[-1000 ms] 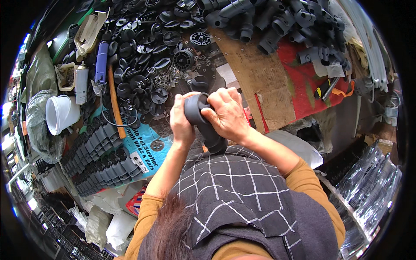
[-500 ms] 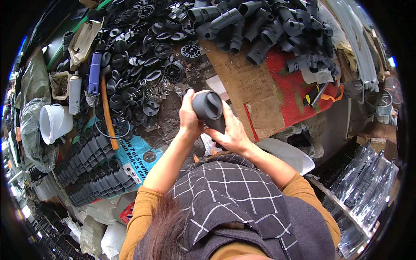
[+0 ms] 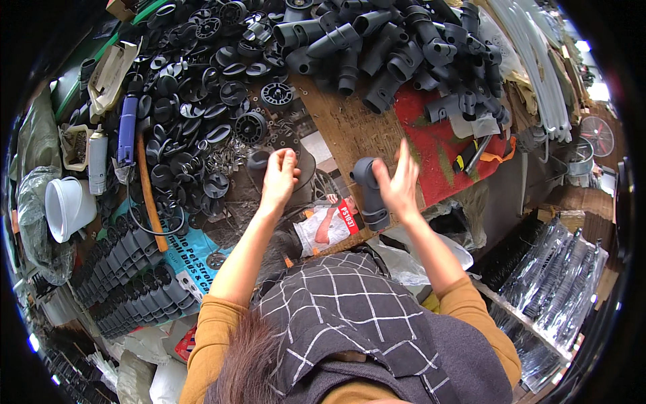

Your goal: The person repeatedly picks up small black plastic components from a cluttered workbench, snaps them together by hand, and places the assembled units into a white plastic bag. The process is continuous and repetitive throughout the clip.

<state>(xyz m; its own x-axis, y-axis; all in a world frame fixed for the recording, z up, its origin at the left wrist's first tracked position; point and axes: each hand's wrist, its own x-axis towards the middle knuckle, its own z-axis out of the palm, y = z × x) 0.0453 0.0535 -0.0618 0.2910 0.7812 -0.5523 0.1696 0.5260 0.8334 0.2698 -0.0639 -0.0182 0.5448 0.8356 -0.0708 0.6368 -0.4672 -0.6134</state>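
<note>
Right hand [image 3: 402, 187] wide, thumb over dark-gray pipe fitting [image 3: 374, 202] near brown board's [image 3: 340, 128] edge. Left hand [image 3: 278, 178] narrow, contents hidden, near black cap [image 3: 258, 161]. Loose thumb hold could have let fitting tip or drop.

Dark pipe fitting [image 3: 375, 203] at right grip [image 3: 401, 190], left grip [image 3: 278, 182] well apart
</note>
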